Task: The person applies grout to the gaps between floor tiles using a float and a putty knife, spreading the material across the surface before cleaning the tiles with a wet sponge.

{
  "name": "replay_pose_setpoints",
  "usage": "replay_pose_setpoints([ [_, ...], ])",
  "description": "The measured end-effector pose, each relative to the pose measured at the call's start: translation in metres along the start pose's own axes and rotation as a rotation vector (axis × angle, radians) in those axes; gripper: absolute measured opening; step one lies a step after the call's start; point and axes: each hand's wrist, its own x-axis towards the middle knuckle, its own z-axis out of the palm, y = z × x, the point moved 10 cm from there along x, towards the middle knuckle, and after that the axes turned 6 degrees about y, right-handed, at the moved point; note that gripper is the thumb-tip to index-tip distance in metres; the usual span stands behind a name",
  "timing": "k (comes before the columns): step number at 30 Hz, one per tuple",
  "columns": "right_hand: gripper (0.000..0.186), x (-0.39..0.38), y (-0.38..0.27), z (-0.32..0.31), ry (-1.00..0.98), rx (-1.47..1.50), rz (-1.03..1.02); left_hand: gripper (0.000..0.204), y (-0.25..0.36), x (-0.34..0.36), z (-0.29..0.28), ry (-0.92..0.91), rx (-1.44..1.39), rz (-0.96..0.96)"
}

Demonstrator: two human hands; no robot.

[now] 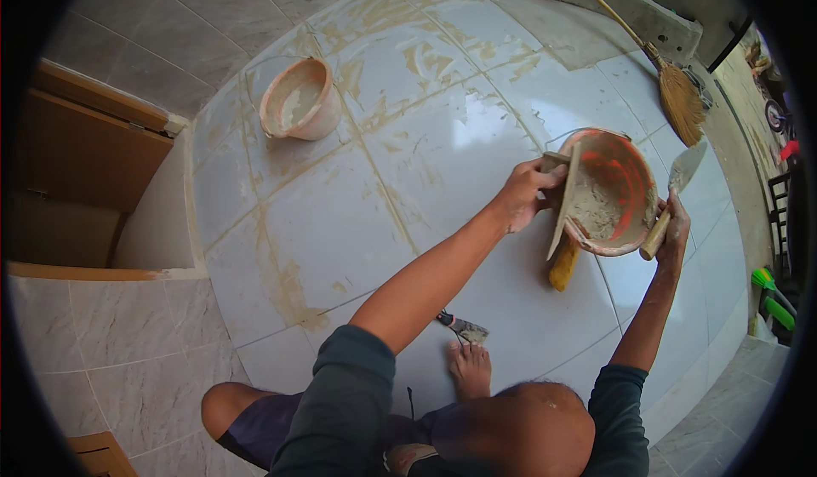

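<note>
The person's left hand (522, 199) is curled around the grip of a flat float (568, 196), whose plate stands nearly on edge at the left side of the near bucket (631, 169). The right hand (676, 227), by that bucket's right rim, has its fingers bent round a trowel (654, 237), the wooden handle aimed near and left, the blade pointing far; whether these fingers also press on the bucket cannot be told. The near bucket, right of the middle, has an orange inside and holds wet grey mortar (594, 208). A yellow handle (562, 269) juts out at its near side, the rest hidden. Nearer, a scraper (473, 334) with a dark handle lies just before a bare foot (471, 370). On the far left of the pale tiled floor (319, 230), smeared with tan residue, stands a far bucket (326, 113), well apart from the hands. A broom (681, 102) rests at the far right; a brown wooden panel (85, 149) borders the left. Counted: two buckets, one float, one trowel, one scraper, one broom.
</note>
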Motion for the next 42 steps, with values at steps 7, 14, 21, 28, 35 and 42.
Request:
replay_pose_setpoints([
  [7, 0.046, -0.020, 0.122, -0.197, 0.321, 0.015, 0.103, 0.024, -0.168, 0.011, 0.044, -0.005, -0.082, -0.181],
  [14, 0.054, -0.079, 0.092, -0.261, 0.488, -0.534, -0.319, 0.037, -0.147, -0.038, -0.046, -0.205, 0.404, -0.235],
  [21, 0.018, -0.314, 0.121, 0.012, -0.061, -0.647, -0.134, 0.064, -0.026, -0.235, -0.258, -0.127, 0.999, -0.385],
  [28, 0.047, -0.476, 0.374, 0.351, -0.807, -0.989, -0.134, 0.037, 0.056, -0.438, -0.504, 0.220, 0.404, -0.220],
  [35, 0.047, -0.564, 0.411, 0.584, -1.078, -1.072, -0.550, 0.037, 0.114, -0.578, -0.651, 0.417, 0.071, -0.060],
  [42, 0.056, -0.411, 0.279, 0.791, -0.820, -1.095, -0.177, 0.045, 0.207, -0.602, -0.742, 0.484, -0.128, 0.046],
])
